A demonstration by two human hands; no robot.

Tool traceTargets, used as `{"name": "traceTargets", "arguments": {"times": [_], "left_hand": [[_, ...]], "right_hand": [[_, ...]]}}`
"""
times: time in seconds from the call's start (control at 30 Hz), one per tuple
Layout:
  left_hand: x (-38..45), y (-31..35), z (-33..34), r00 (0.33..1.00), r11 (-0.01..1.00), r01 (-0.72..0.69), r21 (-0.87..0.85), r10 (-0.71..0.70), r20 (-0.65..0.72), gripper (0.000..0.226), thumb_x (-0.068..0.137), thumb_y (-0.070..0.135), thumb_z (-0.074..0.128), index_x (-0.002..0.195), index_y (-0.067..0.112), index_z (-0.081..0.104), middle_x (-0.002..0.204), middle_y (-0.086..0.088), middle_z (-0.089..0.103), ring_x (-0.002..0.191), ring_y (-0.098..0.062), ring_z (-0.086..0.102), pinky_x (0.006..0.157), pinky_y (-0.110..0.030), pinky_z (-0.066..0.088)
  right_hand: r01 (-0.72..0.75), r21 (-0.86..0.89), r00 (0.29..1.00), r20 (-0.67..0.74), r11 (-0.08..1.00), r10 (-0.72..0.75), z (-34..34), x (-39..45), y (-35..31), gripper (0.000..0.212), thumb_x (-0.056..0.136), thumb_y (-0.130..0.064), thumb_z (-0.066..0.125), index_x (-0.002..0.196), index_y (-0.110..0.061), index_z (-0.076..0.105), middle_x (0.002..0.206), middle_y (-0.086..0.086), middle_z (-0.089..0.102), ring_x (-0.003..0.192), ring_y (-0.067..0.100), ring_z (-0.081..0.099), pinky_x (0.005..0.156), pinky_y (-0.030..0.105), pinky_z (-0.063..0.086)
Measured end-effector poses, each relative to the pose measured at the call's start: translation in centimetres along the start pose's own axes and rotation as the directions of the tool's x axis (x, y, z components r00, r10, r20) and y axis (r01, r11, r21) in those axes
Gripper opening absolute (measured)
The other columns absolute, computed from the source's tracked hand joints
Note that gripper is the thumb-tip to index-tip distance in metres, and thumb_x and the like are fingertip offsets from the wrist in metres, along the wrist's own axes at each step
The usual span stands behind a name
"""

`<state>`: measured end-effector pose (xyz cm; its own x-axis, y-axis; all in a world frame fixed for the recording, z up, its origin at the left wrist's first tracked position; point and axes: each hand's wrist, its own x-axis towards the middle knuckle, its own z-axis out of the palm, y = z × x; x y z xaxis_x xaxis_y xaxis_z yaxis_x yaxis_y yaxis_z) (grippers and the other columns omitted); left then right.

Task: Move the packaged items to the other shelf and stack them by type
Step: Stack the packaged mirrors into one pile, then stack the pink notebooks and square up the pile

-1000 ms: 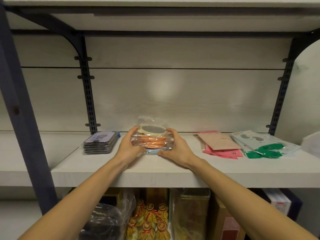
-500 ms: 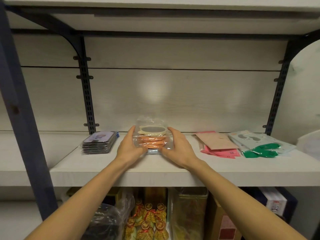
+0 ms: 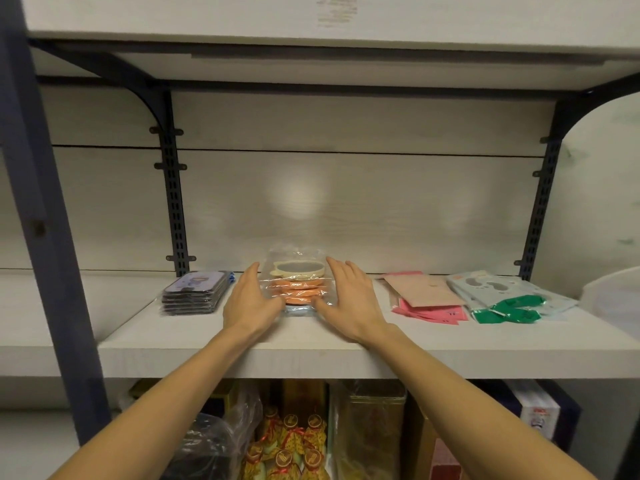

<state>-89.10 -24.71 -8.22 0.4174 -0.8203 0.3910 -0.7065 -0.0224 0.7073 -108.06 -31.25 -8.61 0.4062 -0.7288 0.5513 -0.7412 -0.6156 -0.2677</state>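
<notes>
A stack of clear-bagged round items [image 3: 297,285], cream on top and orange below, sits mid-shelf on the white shelf board [image 3: 346,355]. My left hand [image 3: 247,301] lies flat against the stack's left side, fingers straight. My right hand [image 3: 349,299] lies flat against its right side, fingers straight, thumb near the stack's front corner. A stack of dark flat packs [image 3: 195,295] lies to the left. Pink and tan packets [image 3: 424,296] lie to the right, then pale blue packs [image 3: 498,289] with green packets [image 3: 507,309] on their front.
Black slotted uprights [image 3: 175,202] [image 3: 538,202] and curved brackets hold the shelf above. A dark blue post [image 3: 41,216] stands at the left. Below the shelf are bagged goods, gold ornaments [image 3: 287,448] and boxes [image 3: 375,434]. A white object [image 3: 613,299] sits at the far right.
Both hands have loosened from gripping the stack's front and now lie straight along its sides. The stack sits a little farther back on the shelf.
</notes>
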Motion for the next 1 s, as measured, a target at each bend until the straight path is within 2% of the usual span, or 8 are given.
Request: {"name": "traceTargets", "arguments": {"times": [0.13, 0.27, 0.33, 0.47, 0.53, 0.7, 0.87, 1.0], "left_hand": [[-0.2, 0.1, -0.3, 0.998, 0.999, -0.037, 0.035, 0.039, -0.058, 0.087, 0.085, 0.028, 0.072, 0.158, 0.020, 0.025, 0.162, -0.006, 0.035, 0.146, -0.029, 0.036, 0.114, -0.050, 0.037], [-0.7, 1.3, 0.0, 0.917, 0.891, -0.342, 0.300, 0.386, -0.100, 0.078, 0.084, 0.038, 0.060, 0.155, 0.016, 0.034, 0.159, -0.006, 0.038, 0.147, -0.025, 0.034, 0.124, -0.049, 0.022], [-1.0, 2.7, 1.2, 0.862, 0.815, -0.445, 0.372, 0.502, -0.067, 0.077, 0.083, 0.041, 0.056, 0.153, 0.015, 0.036, 0.155, -0.005, 0.041, 0.146, -0.023, 0.035, 0.126, -0.047, 0.017], [-2.2, 7.4, 5.3, 0.762, 0.712, -0.612, 0.345, 0.647, 0.016, 0.058, 0.086, 0.026, 0.057, 0.142, 0.015, 0.049, 0.148, -0.005, 0.048, 0.142, -0.023, 0.040, 0.126, -0.041, 0.018], [-3.0, 10.3, 8.0, 0.732, 0.686, -0.668, 0.288, 0.675, 0.094, 0.044, 0.087, 0.026, 0.057, 0.131, 0.019, 0.058, 0.139, -0.001, 0.056, 0.132, -0.020, 0.050, 0.119, -0.039, 0.032], [-2.0, 15.7, 14.6, 0.922, 0.958, -0.258, 0.123, 0.206, 0.328, 0.051, 0.089, 0.041, 0.060, 0.137, 0.024, 0.050, 0.141, 0.004, 0.055, 0.123, -0.022, 0.056, 0.097, -0.033, 0.046], [1.5, 16.9, 17.8, 0.918, 0.993, 0.035, 0.115, -0.077, 0.388, 0.060, 0.092, 0.055, 0.057, 0.136, 0.017, 0.047, 0.136, -0.006, 0.059, 0.124, -0.029, 0.056, 0.100, -0.034, 0.045], [3.8, 15.6, 19.1, 0.908, 0.956, 0.279, -0.093, -0.231, 0.349, 0.083, 0.055, 0.055, 0.076, 0.126, 0.018, 0.055, 0.121, -0.006, 0.066, 0.109, -0.025, 0.064, 0.098, -0.038, 0.052]], "right_hand": [[0.017, -0.025, 0.999, -0.041, 1.000, -0.018, -0.4, -0.3, 0.6, 0.076, 0.096, -0.057, 0.047, 0.158, -0.020, 0.023, 0.163, 0.001, 0.028, 0.153, 0.025, 0.016, 0.125, 0.044, 0.015], [0.064, -0.206, 0.998, 0.011, 0.976, -0.063, -2.8, -0.9, 3.5, 0.074, 0.099, -0.066, 0.016, 0.157, -0.021, 0.027, 0.164, 0.004, 0.026, 0.154, 0.025, 0.011, 0.125, 0.046, 0.009], [0.046, -0.243, 0.999, 0.030, 0.969, -0.040, -4.2, -1.3, 6.3, 0.071, 0.100, -0.063, 0.017, 0.157, -0.021, 0.028, 0.164, 0.004, 0.026, 0.154, 0.025, 0.011, 0.126, 0.046, 0.007], [-0.032, -0.373, 0.995, 0.073, 0.927, 0.064, -6.8, -1.7, 12.7, 0.074, 0.093, -0.067, 0.016, 0.144, -0.022, 0.045, 0.154, 0.006, 0.041, 0.148, 0.029, 0.023, 0.122, 0.047, 0.017], [-0.053, -0.394, 0.987, 0.120, 0.918, 0.109, -8.3, -1.9, 15.6, 0.074, 0.089, -0.068, 0.021, 0.140, -0.023, 0.051, 0.150, 0.004, 0.046, 0.146, 0.029, 0.027, 0.120, 0.048, 0.019], [0.000, -0.339, 0.937, 0.330, 0.941, 0.119, -11.4, -2.8, 19.9, 0.061, 0.094, -0.071, 0.031, 0.122, -0.028, 0.064, 0.135, -0.002, 0.060, 0.132, 0.022, 0.045, 0.113, 0.053, 0.028], [0.009, -0.093, 0.946, 0.323, 0.996, 0.022, -12.4, -3.2, 21.8, 0.054, 0.090, -0.063, 0.043, 0.125, -0.029, 0.068, 0.130, -0.007, 0.067, 0.121, 0.017, 0.057, 0.110, 0.047, 0.037], [-0.140, 0.174, 0.932, 0.355, 0.975, 0.070, -12.4, -1.5, 23.0, 0.039, 0.084, -0.035, 0.056, 0.117, -0.027, 0.073, 0.122, -0.012, 0.071, 0.112, 0.011, 0.063, 0.103, 0.034, 0.048]]}}
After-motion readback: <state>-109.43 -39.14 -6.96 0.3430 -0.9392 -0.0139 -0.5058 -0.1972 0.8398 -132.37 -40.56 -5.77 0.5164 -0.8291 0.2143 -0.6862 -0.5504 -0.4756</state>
